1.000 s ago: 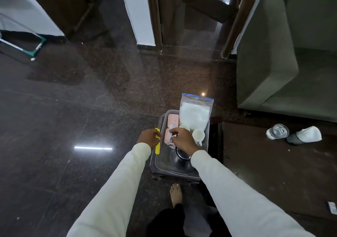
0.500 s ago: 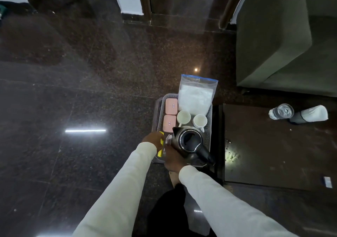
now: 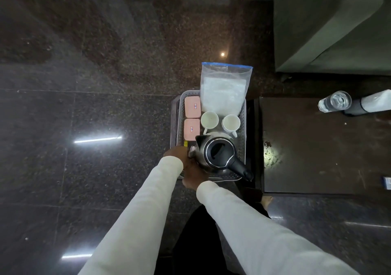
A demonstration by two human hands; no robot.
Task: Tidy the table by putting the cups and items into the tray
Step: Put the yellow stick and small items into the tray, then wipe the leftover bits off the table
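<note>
Both hands' fingers meet the kettle at the tray's near-left corner, grip apparently hidden.

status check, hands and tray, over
Both hands at tray's near-left corner, left hand by a yellow item, right hand against the kettle; grips unclear. Two cups inside. Bottle remains on table.

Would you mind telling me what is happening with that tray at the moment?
A person is loading a grey tray. It holds two white cups, two pink boxes, a plastic bag and a kettle. The right hand is at the kettle's side; the left hand holds something yellow.
</note>
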